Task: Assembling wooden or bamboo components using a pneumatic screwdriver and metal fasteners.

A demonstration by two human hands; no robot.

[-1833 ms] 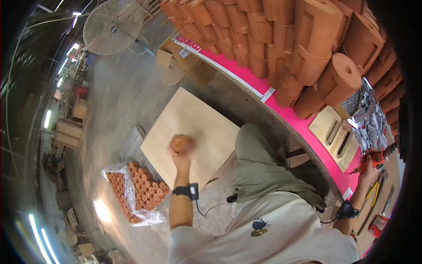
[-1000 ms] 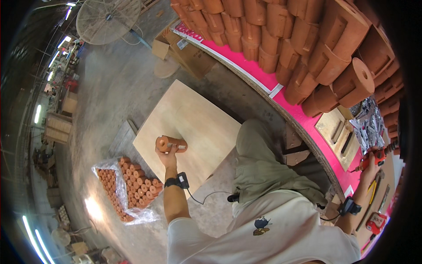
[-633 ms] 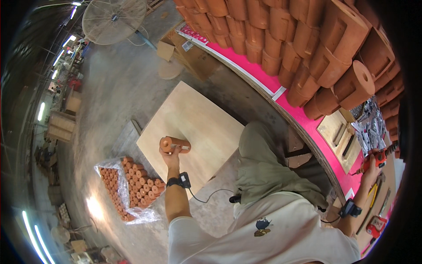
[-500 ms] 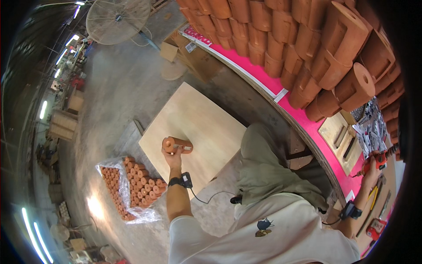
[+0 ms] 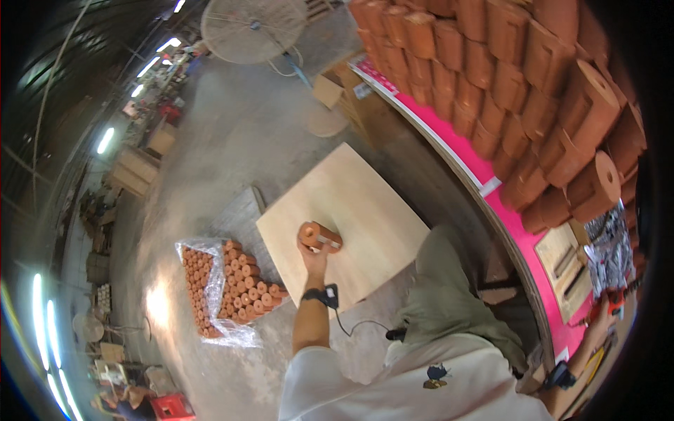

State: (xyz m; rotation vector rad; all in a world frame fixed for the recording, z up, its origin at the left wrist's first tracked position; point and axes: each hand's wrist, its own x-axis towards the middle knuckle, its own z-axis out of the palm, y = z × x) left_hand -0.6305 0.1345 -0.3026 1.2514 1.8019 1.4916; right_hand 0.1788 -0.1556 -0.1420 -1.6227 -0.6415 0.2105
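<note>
My left hand [image 5: 314, 257] is closed around the near end of a reddish-brown cylinder [image 5: 327, 236] with a hole in its end. A small silvery strip shows on the cylinder's side. It lies on its side on a pale wooden board [image 5: 372, 203]. Far to the right, my right hand [image 5: 599, 321] is wrapped around a red power drill [image 5: 617, 304], partly cut off by the picture's dark rim. The drill is over the bench beside a wooden piece with two dark slots [image 5: 570, 298] and a heap of silvery metal parts [image 5: 609, 242].
A tall stack of similar cylinders [image 5: 484, 81] stands on the pink-covered bench [image 5: 521, 235]. Cylinders partly wrapped in clear plastic [image 5: 242, 288] lie left of the board. A large fan [image 5: 254, 27] and a cardboard box [image 5: 359, 95] stand beyond. A person [image 5: 133, 405] is at lower left.
The whole view has swung, so the board, bench and stack appear farther right and lower. My left hand stays on the cylinder and my right hand keeps the drill.
</note>
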